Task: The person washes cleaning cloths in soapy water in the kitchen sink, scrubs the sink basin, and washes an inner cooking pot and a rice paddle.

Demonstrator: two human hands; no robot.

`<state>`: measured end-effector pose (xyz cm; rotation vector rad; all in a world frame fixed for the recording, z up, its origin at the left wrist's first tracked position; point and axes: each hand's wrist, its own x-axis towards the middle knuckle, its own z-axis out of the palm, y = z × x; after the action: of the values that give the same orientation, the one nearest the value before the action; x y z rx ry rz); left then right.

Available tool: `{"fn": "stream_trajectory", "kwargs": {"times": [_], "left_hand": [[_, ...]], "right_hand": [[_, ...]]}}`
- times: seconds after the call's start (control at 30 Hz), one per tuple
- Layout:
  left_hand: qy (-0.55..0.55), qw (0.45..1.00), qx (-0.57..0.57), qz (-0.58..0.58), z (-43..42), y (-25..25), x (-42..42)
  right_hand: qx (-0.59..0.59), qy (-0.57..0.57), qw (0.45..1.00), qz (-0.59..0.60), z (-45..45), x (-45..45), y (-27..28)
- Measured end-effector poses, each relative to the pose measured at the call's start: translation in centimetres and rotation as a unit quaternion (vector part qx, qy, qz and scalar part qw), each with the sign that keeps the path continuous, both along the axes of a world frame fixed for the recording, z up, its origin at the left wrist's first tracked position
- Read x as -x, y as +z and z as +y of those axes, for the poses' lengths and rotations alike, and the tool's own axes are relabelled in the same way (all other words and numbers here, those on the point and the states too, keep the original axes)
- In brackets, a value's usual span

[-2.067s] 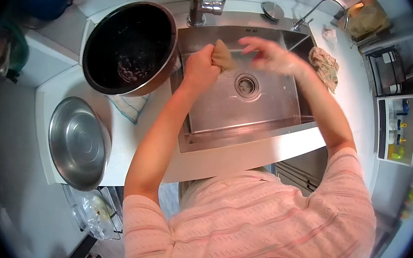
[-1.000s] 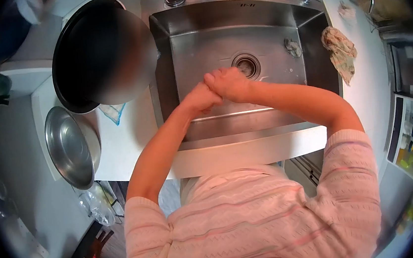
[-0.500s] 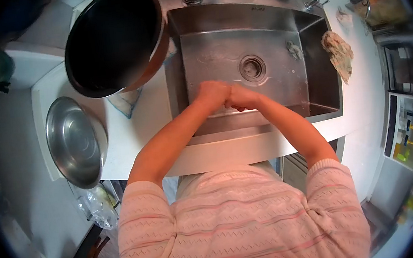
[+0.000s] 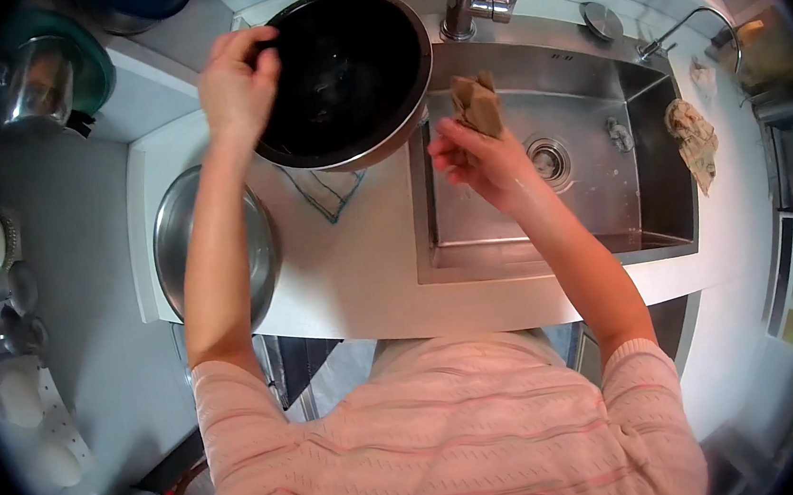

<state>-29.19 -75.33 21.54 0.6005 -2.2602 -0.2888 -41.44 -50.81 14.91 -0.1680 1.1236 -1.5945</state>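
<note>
My left hand (image 4: 242, 81) is at the left rim of a large pot (image 4: 386, 141) with a black inside, its fingers bent over the edge. The pot stands tilted on the counter, left of the sink. In my right hand (image 4: 481, 158) is a crumpled brown piece (image 4: 476, 101), cloth or paper, pinched and sticking up from the fingers. This hand is over the left part of the steel sink (image 4: 548, 238), close to the pot's right side.
A steel basin (image 4: 172, 240) leans at the left, partly behind my left forearm. A faucet (image 4: 459, 8) rises behind the sink. A crumpled cloth (image 4: 694, 142) lies on the right counter, and a blue-edged cloth (image 4: 324, 192) is partly under the pot.
My hands were together over the sink and have parted. The left moved to the pot's rim; the right now shows the brown piece. The whole view has shifted.
</note>
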Motion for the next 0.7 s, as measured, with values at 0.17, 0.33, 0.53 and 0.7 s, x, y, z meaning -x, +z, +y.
{"fn": "stream_trajectory", "kwargs": {"times": [0.17, 0.33, 0.53, 0.7], "left_hand": [[0.04, 0.934, -0.347, -0.078, -6.7, -3.2, -1.2], [-0.01, 0.924, -0.382, 0.001, -5.2, -3.4, -1.5], [-0.017, 0.946, -0.323, 0.03, 0.2, -0.4, -0.9], [-0.047, 0.944, -0.324, 0.05, 2.6, 0.5, 0.8]], "right_hand": [[0.046, -0.033, 0.998, 0.014, -2.8, -1.9, 1.3], [0.071, -0.054, 0.996, 0.027, -3.0, -2.4, 0.6], [0.06, -0.08, 0.995, 0.018, -0.1, -1.5, -1.0], [0.073, -0.083, 0.994, -0.026, 2.0, -0.6, -2.8]]}}
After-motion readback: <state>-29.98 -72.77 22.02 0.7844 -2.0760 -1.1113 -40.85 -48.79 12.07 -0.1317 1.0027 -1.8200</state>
